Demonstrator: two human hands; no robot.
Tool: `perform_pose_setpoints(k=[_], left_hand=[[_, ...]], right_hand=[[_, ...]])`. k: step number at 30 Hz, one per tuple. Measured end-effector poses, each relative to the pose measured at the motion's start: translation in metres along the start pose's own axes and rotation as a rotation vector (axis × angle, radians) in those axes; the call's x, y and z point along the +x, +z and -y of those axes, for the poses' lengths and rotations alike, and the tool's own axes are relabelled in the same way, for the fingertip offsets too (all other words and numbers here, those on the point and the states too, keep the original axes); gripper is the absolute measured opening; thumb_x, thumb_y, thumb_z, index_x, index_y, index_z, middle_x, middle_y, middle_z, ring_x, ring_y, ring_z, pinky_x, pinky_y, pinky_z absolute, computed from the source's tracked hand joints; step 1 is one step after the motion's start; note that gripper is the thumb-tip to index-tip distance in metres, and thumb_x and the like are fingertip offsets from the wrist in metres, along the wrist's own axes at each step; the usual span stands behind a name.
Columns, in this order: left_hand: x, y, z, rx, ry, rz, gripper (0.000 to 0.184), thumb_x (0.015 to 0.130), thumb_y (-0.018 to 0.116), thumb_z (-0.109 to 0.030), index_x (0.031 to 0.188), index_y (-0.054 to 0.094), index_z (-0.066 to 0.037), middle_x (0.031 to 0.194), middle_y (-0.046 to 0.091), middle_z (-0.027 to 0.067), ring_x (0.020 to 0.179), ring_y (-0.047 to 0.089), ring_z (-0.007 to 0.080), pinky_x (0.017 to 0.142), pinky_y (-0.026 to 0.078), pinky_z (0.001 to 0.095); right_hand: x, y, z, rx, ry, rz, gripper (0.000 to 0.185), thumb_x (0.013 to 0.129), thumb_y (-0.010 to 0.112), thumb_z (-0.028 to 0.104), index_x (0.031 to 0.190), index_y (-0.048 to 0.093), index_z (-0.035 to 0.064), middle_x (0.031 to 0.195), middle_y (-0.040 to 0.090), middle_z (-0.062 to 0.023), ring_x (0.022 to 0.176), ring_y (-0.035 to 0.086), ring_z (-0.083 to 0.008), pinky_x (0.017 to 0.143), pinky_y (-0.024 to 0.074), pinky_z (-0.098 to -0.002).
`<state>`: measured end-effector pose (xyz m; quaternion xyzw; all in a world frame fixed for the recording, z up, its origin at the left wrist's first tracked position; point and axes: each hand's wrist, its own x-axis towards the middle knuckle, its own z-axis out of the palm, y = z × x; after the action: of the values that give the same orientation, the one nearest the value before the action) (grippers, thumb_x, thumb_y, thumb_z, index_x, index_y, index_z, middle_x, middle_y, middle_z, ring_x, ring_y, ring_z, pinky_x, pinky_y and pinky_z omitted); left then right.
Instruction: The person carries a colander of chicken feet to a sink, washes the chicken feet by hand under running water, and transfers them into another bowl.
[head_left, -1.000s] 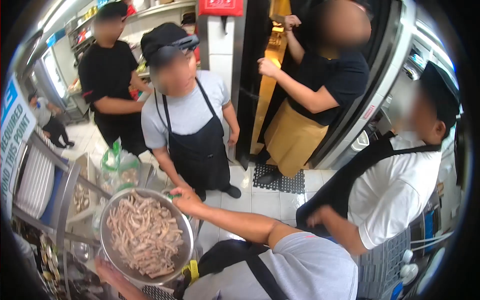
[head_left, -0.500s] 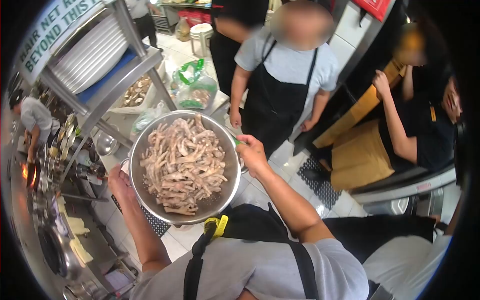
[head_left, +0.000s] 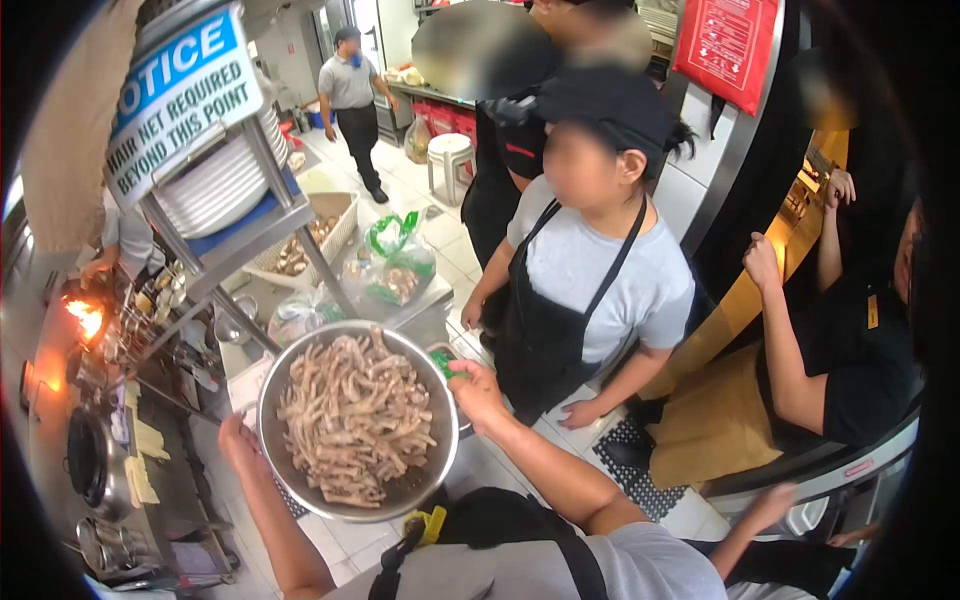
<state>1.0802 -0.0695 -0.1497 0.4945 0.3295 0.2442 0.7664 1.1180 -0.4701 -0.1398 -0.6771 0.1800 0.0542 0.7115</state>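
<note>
A large round metal bowl (head_left: 447, 470) is held out in front of my body, piled with pale brown chicken feet (head_left: 352, 415). My left hand (head_left: 240, 446) grips its left rim, the fingers partly hidden beneath the edge. On the opposite side, my right hand (head_left: 480, 395) is closed at the rim. Something green (head_left: 441, 362) shows by the right fingers, too small to make out. The bowl tilts slightly toward me, showing its contents.
Ahead stands a co-worker (head_left: 590, 260) in a black apron. A counter left of centre carries plastic bags (head_left: 398, 268) and a white crate (head_left: 342, 226). Stacked plates (head_left: 215, 185) sit on a metal rack. Flames (head_left: 85, 318) rise from the stove line at left. More people stand at right.
My view has tilted up, showing more of the room. The bowl stays in both hands and sits lower in view. The co-worker ahead has turned their head, and the stove flame looks larger.
</note>
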Motion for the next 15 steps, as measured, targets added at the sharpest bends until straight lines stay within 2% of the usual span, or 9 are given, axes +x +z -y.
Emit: perform_pose_setpoints(k=[7, 10, 15], left_hand=[[-0.044, -0.022, -0.004, -0.029, 0.048, -0.063, 0.013, 0.084, 0.058, -0.012, 0.071, 0.054, -0.011, 0.054, 0.038, -0.008, 0.041, 0.029, 0.0033, 0.036, 0.02, 0.0216], [-0.059, -0.03, -0.011, 0.042, 0.005, -0.26, 0.014, 0.084, 0.059, -0.01, 0.07, 0.054, -0.012, 0.053, 0.035, -0.0091, 0.043, 0.027, 0.0042, 0.038, 0.018, 0.0224], [-0.051, -0.055, -0.013, 0.02, 0.102, -0.187, 0.008, 0.083, 0.058, -0.012, 0.082, 0.061, -0.005, 0.053, 0.036, -0.0067, 0.042, 0.029, 0.0059, 0.038, 0.022, 0.0231]], right_hand=[[0.005, -0.008, -0.005, -0.009, 0.033, 0.13, 0.04, 0.082, 0.058, 0.007, 0.121, 0.056, -0.0028, 0.085, 0.066, -0.0115, 0.066, 0.057, -0.0125, 0.059, 0.0444, -0.027], [0.007, 0.001, -0.005, -0.114, 0.032, 0.181, 0.038, 0.083, 0.06, 0.01, 0.12, 0.059, -0.0009, 0.089, 0.066, -0.0113, 0.071, 0.059, -0.0141, 0.064, 0.0465, -0.0274], [0.017, 0.024, 0.0, -0.148, -0.007, 0.235, 0.038, 0.083, 0.06, 0.01, 0.119, 0.06, 0.0006, 0.091, 0.066, -0.0108, 0.078, 0.061, -0.0148, 0.067, 0.0475, -0.0292]])
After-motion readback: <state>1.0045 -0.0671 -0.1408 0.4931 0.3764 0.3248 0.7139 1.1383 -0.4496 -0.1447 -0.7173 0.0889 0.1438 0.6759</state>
